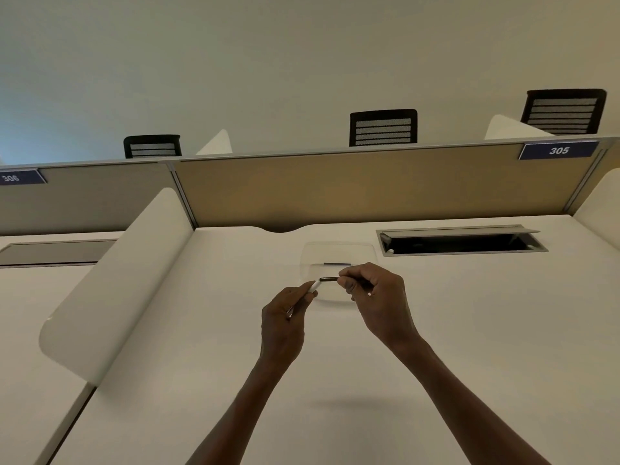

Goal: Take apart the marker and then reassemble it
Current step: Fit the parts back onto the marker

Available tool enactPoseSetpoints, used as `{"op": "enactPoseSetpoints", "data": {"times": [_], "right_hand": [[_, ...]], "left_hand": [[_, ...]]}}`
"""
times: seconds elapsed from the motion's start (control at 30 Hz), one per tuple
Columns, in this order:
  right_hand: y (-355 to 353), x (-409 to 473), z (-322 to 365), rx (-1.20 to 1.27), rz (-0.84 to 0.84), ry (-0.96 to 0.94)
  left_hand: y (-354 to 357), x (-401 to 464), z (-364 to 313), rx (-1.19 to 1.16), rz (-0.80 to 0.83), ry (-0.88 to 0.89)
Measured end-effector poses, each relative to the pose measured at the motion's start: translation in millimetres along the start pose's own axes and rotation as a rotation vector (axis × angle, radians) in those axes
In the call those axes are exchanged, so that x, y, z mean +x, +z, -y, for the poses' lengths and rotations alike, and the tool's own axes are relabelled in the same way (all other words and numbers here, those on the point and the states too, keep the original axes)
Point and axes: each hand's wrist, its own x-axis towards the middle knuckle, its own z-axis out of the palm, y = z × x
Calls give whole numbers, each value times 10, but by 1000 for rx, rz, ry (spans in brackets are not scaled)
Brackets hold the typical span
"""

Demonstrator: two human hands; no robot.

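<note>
Both hands are raised over the white desk (436,330), meeting just in front of a clear shallow tray (337,253) that lies on the desktop. The left hand (285,317) is curled closed, thumb and fingers pinching a white marker barrel (313,286) whose free end points toward two o'clock; the rest of the barrel is hidden inside the fist. The right hand (379,297) is likewise closed in a pinch — thumb and forefinger clamp a thin dark rod (330,279), which sticks out toward nine o'clock and lies nearly level. The rod's tip sits just beside the barrel's open end; whether the two touch cannot be told. A small dark strip (337,264) rests in the tray at twelve o'clock from the hands — too blurred to identify. At two o'clock from the hands an open cable hatch (459,241) is set in the desk near the tan partition (369,186), which carries a blue plate reading 305 (558,150). A white curved divider (117,280) stands at nine o'clock.
</note>
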Motion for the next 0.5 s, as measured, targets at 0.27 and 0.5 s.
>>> {"op": "enactPoseSetpoints", "data": {"times": [0.27,0.5], "right_hand": [[-42,33,47,-82,30,-75],[-146,118,46,-162,148,-166]], "left_hand": [[-12,19,21,25,10,26],[-62,26,97,120,80,123]]}}
